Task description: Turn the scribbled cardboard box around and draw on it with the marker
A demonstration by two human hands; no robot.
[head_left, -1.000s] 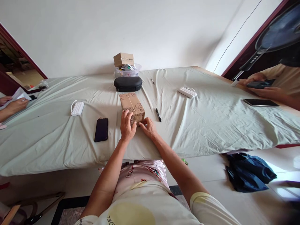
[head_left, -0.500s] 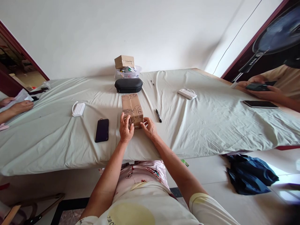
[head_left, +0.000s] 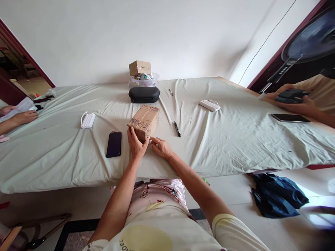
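A brown cardboard box (head_left: 143, 118) with dark looping scribbles rests on the cloth in front of me, turned at an angle. My left hand (head_left: 136, 143) grips its near end, fingers along the left side and thumb by the near lower corner. At that same corner, the tips of my right hand (head_left: 161, 147) touch or almost touch the cardboard; this hand is partly open, its fingers bent and not wrapped round the box. A black marker pen (head_left: 177, 129) lies right of the box. Left of my left hand lies a dark smartphone (head_left: 113, 144).
Behind the box are a black zip case (head_left: 144, 94) and a clear plastic tub (head_left: 142, 82) with a small carton (head_left: 140, 68) on top. White corded devices lie left (head_left: 88, 120) and right (head_left: 209, 105). Other people's hands show at both table ends.
The box has turned, its near end swinging left and its far end right. My left hand has shifted left with it; my right hand has slid left and down along the near corner.
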